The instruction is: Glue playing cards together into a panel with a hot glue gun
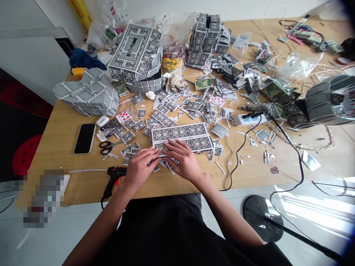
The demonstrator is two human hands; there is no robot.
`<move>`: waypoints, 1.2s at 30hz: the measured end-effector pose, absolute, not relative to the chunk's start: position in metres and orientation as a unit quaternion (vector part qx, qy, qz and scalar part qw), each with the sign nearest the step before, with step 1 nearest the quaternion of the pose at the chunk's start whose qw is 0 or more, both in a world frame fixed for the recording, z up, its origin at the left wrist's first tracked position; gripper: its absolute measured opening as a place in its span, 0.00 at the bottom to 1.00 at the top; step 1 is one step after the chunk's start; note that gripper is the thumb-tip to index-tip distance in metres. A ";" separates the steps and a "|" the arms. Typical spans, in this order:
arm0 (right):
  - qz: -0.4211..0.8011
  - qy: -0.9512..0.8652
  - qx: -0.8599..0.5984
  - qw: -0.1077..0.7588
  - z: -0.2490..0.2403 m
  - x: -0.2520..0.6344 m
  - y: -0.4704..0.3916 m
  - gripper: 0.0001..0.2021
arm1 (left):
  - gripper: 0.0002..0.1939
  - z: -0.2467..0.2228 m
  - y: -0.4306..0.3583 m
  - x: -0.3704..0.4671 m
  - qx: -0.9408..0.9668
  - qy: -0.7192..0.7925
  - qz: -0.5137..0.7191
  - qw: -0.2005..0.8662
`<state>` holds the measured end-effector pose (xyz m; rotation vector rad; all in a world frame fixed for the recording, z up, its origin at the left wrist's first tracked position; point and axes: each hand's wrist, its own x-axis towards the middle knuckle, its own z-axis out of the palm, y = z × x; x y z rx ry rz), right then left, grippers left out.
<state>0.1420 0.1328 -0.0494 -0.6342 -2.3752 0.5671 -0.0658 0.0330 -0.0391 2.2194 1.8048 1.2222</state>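
Steadying card panel (180, 131), frame centre, probably keeping it flat: right hand (183, 159) splayed, not grasping; left hand (141, 165), grip unclear.

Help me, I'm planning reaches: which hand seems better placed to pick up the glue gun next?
Probably the left hand: the glue gun lies close by, on its side. The right hand, resting on the card panel, is farther and would reach across.
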 end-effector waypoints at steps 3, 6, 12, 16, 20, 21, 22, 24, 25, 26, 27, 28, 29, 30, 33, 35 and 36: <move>0.212 -0.897 -0.236 0.307 -0.050 0.142 0.133 0.13 | 0.11 -0.039 0.033 -0.066 0.712 0.581 0.394 0.016; 0.215 -0.896 -0.239 0.306 -0.051 0.142 0.133 0.13 | 0.10 -0.039 0.034 -0.066 0.712 0.582 0.394 0.016; 0.215 -0.897 -0.239 0.304 -0.049 0.142 0.133 0.14 | 0.10 -0.039 0.034 -0.066 0.708 0.583 0.398 0.020; 0.212 -0.897 -0.238 0.305 -0.048 0.142 0.133 0.13 | 0.10 -0.039 0.034 -0.066 0.709 0.582 0.398 0.018; 0.209 -0.897 -0.235 0.311 -0.049 0.142 0.133 0.13 | 0.10 -0.040 0.033 -0.066 0.711 0.582 0.393 0.015; 0.210 -0.897 -0.236 0.310 -0.049 0.142 0.133 0.13 | 0.10 -0.040 0.033 -0.066 0.712 0.582 0.393 0.014; 0.210 -0.897 -0.236 0.309 -0.049 0.142 0.133 0.13 | 0.10 -0.040 0.033 -0.066 0.711 0.582 0.393 0.015; 0.209 -0.898 -0.236 0.308 -0.049 0.142 0.133 0.13 | 0.10 -0.040 0.033 -0.066 0.711 0.582 0.394 0.017; 0.208 -0.898 -0.235 0.309 -0.049 0.142 0.132 0.13 | 0.10 -0.040 0.033 -0.066 0.712 0.581 0.394 0.018; 0.207 -0.898 -0.234 0.310 -0.049 0.142 0.132 0.13 | 0.10 -0.040 0.033 -0.066 0.712 0.581 0.394 0.017; 0.207 -0.898 -0.234 0.310 -0.049 0.142 0.132 0.13 | 0.10 -0.040 0.033 -0.066 0.712 0.580 0.394 0.016; 0.206 -0.898 -0.235 0.310 -0.049 0.142 0.132 0.13 | 0.10 -0.041 0.033 -0.066 0.713 0.580 0.394 0.015; 0.206 -0.898 -0.235 0.310 -0.049 0.142 0.132 0.13 | 0.10 -0.041 0.033 -0.066 0.713 0.579 0.394 0.013; 0.205 -0.898 -0.236 0.310 -0.049 0.142 0.132 0.13 | 0.10 -0.041 0.033 -0.066 0.714 0.579 0.394 0.012; 0.203 -0.898 -0.235 0.311 -0.050 0.142 0.132 0.13 | 0.09 -0.041 0.034 -0.066 0.712 0.580 0.396 0.012; 0.203 -0.898 -0.235 0.312 -0.051 0.142 0.132 0.13 | 0.10 -0.041 0.034 -0.066 0.710 0.581 0.398 0.015; 0.203 -0.897 -0.236 0.313 -0.051 0.142 0.132 0.13 | 0.10 -0.041 0.034 -0.066 0.709 0.582 0.398 0.017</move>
